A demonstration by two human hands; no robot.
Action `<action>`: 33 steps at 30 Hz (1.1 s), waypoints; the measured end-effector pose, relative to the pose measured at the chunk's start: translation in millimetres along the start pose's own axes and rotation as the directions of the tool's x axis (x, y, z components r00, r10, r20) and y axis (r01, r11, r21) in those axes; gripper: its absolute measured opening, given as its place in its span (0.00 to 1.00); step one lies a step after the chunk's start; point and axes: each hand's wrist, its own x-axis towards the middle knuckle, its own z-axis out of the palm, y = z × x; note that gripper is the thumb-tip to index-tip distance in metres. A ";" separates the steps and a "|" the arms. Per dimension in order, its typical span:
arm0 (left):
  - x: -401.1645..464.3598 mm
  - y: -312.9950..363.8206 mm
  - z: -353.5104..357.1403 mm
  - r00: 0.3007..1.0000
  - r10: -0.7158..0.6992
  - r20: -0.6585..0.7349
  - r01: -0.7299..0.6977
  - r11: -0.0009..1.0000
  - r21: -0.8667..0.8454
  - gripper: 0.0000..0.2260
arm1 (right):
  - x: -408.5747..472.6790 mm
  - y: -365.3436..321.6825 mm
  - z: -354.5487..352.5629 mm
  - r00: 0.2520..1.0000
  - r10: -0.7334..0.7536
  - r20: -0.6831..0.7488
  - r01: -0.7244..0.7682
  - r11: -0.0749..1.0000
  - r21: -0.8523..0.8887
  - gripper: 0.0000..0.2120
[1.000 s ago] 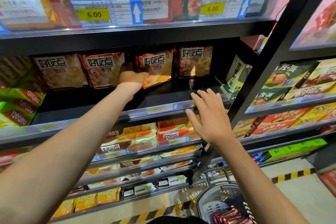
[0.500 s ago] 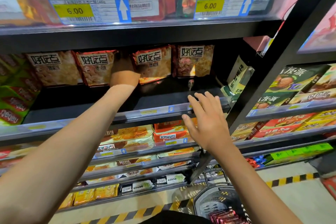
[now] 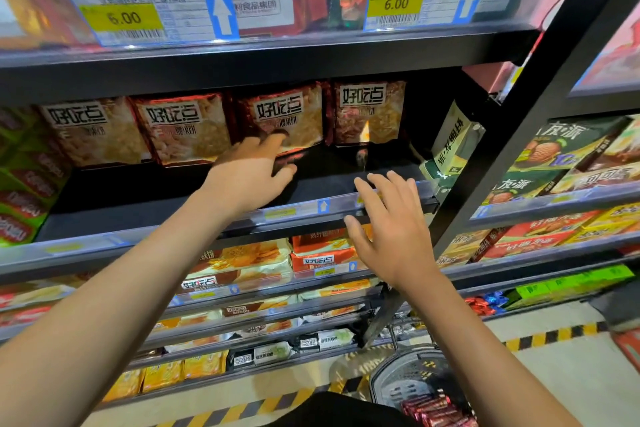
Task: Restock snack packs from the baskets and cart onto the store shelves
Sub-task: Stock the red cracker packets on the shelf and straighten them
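left hand [image 3: 251, 172] fingertips touch the third biscuit pack [image 3: 284, 118] upright at the shelf [image 3: 173, 215] back, right hand [image 3: 391, 229] spread, empty; pack looks light, crinkly, crushable—take by edges.

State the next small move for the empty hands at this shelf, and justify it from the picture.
Probably lower the right hand to the basket for another red pack. Both hands are empty, the left hand only reaches toward the third standing pack, and bare shelf remains in front.
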 end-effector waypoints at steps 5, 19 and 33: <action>14.1 1.9 4.5 0.987 0.009 0.161 -0.030 0.991 0.130 0.29 | 0.0 -2.5 -0.8 1.000 0.014 0.009 -0.014 1.000 -0.007 0.24; 20.4 4.8 -7.1 0.977 -0.038 0.208 0.017 0.995 0.102 0.31 | 2.3 -8.3 -5.0 0.992 0.076 0.103 -0.070 0.996 -0.064 0.27; -51.1 14.6 11.0 0.966 0.255 -0.044 -0.245 0.955 0.165 0.30 | 13.1 -32.2 -34.7 0.913 0.236 0.333 -0.168 0.961 -0.220 0.33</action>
